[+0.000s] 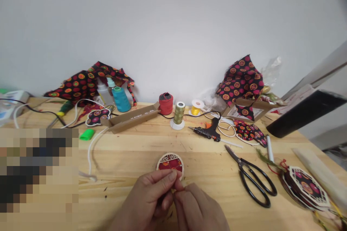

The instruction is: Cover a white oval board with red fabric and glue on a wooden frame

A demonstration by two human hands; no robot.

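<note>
My left hand (148, 198) and my right hand (197, 207) meet at the bottom middle of the wooden table (130, 158). Both are closed in a pinch, fingertips touching each other at the near rim of a small round wooden ornament (170, 162) with red patterned fabric inside. What the fingertips pinch is too small to make out. The ornament lies flat on the table just beyond my thumbs.
Black scissors (251, 175) lie to the right, a glue gun (207, 133) behind them. Thread spools (179, 113) stand at the back middle, with a cardboard tray (131, 118), patterned fabric (240, 79) and octagonal ornaments (307, 186) around. A blurred patch covers the left.
</note>
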